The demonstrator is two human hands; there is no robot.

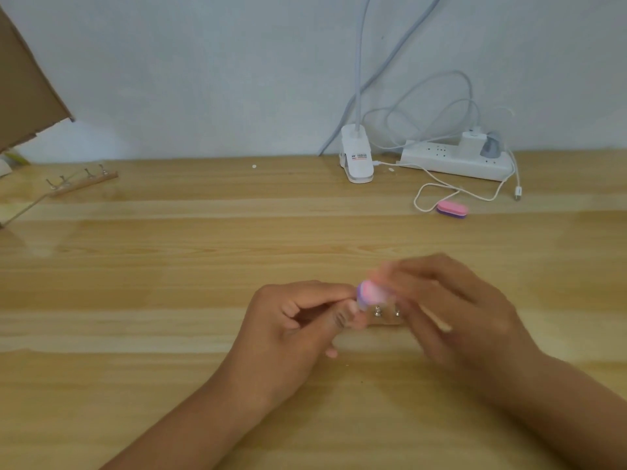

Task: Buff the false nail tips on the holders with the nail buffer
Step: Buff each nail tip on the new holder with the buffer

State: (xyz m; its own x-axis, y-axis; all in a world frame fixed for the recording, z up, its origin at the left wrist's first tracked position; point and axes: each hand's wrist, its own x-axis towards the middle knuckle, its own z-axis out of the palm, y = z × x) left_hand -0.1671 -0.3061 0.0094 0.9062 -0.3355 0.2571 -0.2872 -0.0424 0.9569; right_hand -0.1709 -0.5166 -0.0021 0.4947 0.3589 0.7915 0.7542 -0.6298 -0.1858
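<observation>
Pink buffer in right hand | left hand grips holder

A wooden table is standing against a pale wall. At the table's far edge a white power strip is lying, a clip lamp beside it.

We see the table in pale honey wood, streaked with long lighter and darker grain bands. The near buffer is pink over purple, and the far buffer has the same pink top and purple base. The near holder is tan wood with silver clips, like the far holder. The strip, cables and clamp are white, the plug grey, the wall pale grey, and the cardboard brown.
</observation>
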